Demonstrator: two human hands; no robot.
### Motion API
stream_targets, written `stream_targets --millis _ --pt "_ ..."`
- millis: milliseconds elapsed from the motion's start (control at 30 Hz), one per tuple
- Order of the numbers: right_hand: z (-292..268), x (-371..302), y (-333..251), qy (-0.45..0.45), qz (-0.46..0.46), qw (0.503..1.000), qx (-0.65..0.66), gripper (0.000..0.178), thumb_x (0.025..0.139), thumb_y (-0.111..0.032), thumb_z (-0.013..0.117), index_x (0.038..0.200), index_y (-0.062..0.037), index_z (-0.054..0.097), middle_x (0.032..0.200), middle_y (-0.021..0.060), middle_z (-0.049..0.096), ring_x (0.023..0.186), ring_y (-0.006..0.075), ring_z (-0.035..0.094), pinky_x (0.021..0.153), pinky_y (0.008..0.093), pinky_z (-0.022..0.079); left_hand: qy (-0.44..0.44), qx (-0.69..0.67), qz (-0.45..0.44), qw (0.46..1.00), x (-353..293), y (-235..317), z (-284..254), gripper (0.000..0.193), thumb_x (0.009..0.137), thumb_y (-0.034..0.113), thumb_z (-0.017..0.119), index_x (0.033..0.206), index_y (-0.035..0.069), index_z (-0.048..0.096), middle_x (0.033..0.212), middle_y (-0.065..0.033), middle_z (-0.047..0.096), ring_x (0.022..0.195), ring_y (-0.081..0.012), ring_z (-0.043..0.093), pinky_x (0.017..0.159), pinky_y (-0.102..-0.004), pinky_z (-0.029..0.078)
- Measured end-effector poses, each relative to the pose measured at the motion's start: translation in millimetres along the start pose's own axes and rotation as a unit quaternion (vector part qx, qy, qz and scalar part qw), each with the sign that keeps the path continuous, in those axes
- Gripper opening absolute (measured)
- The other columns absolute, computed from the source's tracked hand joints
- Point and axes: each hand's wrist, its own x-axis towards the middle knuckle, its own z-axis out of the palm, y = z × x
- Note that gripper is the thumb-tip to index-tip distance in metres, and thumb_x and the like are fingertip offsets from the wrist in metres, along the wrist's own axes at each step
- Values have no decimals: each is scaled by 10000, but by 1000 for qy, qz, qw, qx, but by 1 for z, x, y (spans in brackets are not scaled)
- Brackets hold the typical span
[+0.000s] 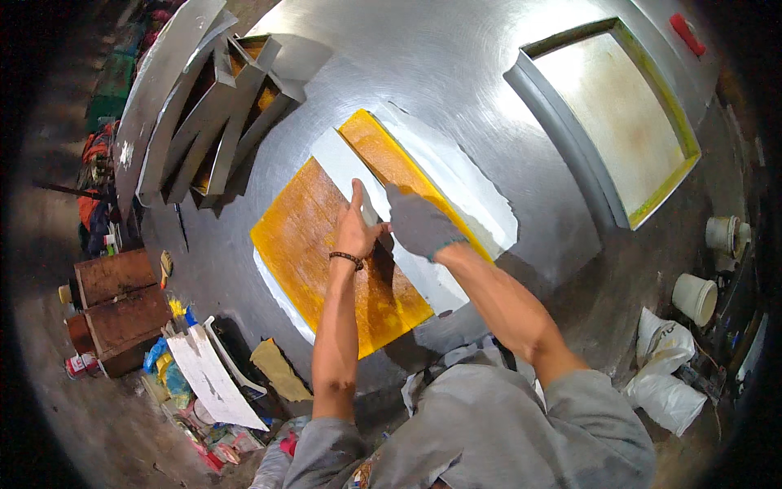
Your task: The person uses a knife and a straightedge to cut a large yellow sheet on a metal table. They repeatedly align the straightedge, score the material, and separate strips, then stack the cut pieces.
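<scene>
A flat amber-coloured sheet point(301, 216) lies on the metal table, with a long pale straight strip point(334, 159) laid slantwise across it. My bare left hand point(355, 232), a dark beaded bracelet at its wrist, presses on the strip with its fingers stretched out. Close to its right, my right hand point(419, 223) wears a grey glove. Its fingers are closed at the strip's right edge, over the amber sheet. Whatever they grip is hidden beneath the glove. White paper point(481, 191) with ragged edges shows under the sheet.
Angular grey metal channel letters point(220, 122) stand at the table's left. At the right is a shallow metal frame point(570, 138) with a pale panel. A red tool handle point(687, 34) lies at the far right. White buckets point(695, 298) and brown boxes point(122, 297) stand around the table.
</scene>
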Motion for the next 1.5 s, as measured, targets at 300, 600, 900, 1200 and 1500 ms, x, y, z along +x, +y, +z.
stream_targets --millis 300,600,900,1200,1500 --pt "6 -45 10 10 21 1000 15 432 972 -88 506 1364 83 449 922 324 687 890 481 697 764 553 543 -5 -13 9 1000 -1 -3 -2 1262 669 224 970 1647 86 185 1245 -344 550 1165 -465 585 1019 -465 497" --pt "15 -86 29 -24 24 999 -3 477 987 -113 483 1422 76 432 971 337 678 912 471 689 775 548 538 -38 35 -41 998 -7 25 -16 1230 683 229 963 1636 55 204 1278 -357 526 1211 -477 564 1034 -458 492" --pt "14 -112 32 4 30 999 12 466 994 -112 485 1420 74 456 938 300 682 872 455 691 749 534 550 -36 40 -23 998 -2 25 -14 1203 699 217 945 1621 -12 207 1394 -350 559 1269 -388 590 1076 -424 466" --pt "27 -127 52 18 2 1000 18 432 989 -94 496 1388 63 451 907 287 682 856 471 687 738 544 546 -42 -20 10 999 6 12 -9 1227 692 247 960 1624 6 199 1427 -397 496 1331 -441 532 1106 -450 459" --pt "34 -174 65 9 -3 1000 3 528 959 -60 495 1464 57 398 956 305 671 868 442 700 748 523 562 -52 7 -11 999 8 17 -12 1221 698 246 957 1621 -6 198 1410 -386 517 1309 -419 553 1093 -443 467"
